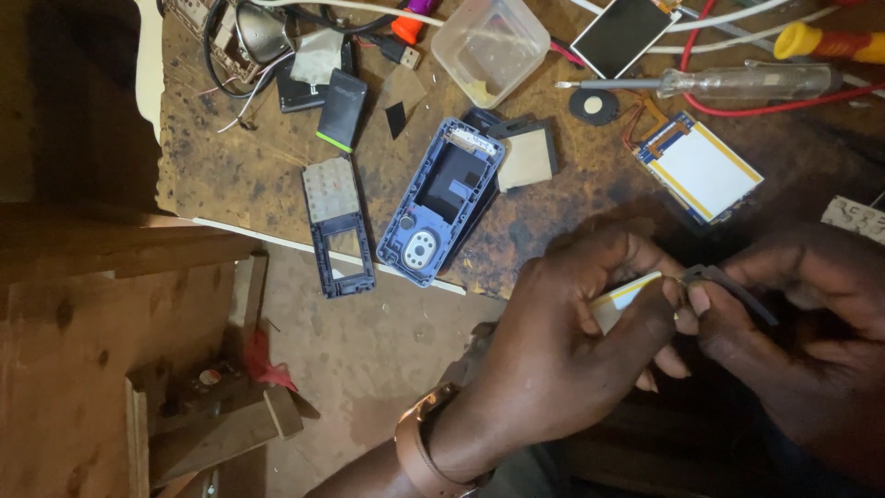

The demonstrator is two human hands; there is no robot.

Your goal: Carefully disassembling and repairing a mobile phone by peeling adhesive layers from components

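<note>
Our left hand [572, 323] pinched a small white-and-yellow panel [625, 297] above the bench edge; right hand [793, 323] fingers clamped dark tweezers [728, 281] at its corner. We judged the panel (thin, probably brittle) could crack if the tweezers levered hard.

Left hand [576, 323] curled, thumb pinched against fingertips; right hand [811, 318] opposite, fingertips meeting left's; strap on left wrist [419, 443]

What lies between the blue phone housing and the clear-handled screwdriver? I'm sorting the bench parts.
In the head view, between the blue phone housing and the clear-handled screwdriver lie a square tan part and a round black disc.
</note>
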